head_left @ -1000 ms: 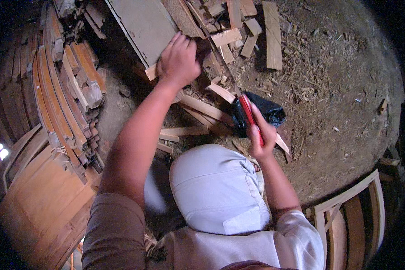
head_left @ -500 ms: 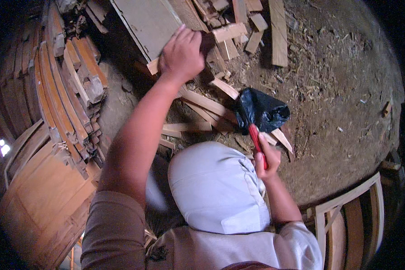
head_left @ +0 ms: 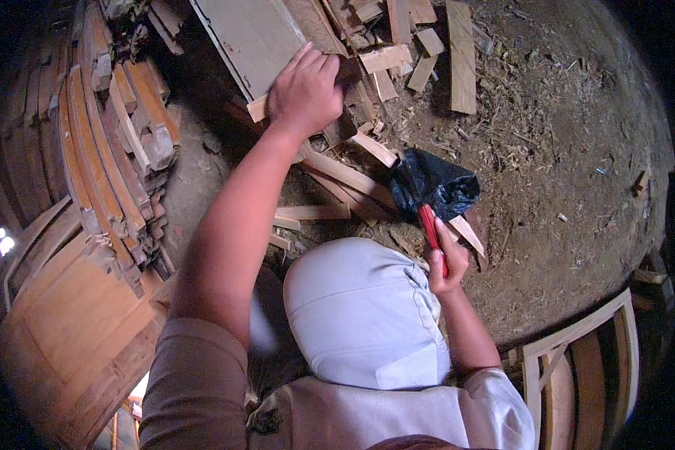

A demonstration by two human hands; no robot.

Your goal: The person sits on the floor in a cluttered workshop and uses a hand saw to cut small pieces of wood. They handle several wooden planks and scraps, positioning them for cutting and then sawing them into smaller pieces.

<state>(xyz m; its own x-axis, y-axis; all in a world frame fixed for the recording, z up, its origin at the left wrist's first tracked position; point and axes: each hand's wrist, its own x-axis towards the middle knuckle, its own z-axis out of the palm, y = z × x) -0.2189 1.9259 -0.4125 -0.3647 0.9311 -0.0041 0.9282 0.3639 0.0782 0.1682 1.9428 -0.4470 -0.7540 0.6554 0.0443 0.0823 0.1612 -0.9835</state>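
My left hand [head_left: 305, 94] is closed at the near end of a grey board [head_left: 259, 45], its fingers bent over a dark brown block [head_left: 348, 71]. Most of that grip is hidden under the hand. A small pale wood piece [head_left: 258, 109] pokes out beside the wrist. On the right, my right hand [head_left: 450, 262] is wrapped around a red handle [head_left: 431, 229]. Crumpled black plastic [head_left: 435, 182] lies at the handle's far end and hides whatever is there. Pale wood strips [head_left: 345, 174] lie on the ground between both hands.
Long timbers [head_left: 90, 150] are stacked at left above a wooden panel [head_left: 75, 300]. Offcuts [head_left: 424, 71] and a plank [head_left: 461, 56] lie at the back, on ground strewn with shavings. A pale wooden frame [head_left: 577, 330] stands lower right. A rounded pale cloth shape [head_left: 364, 315] sits between my arms.
The red handle has shifted slightly and a bit less of it shows along my right hand. My left hand stays at the board's end. The whole view has moved a little.
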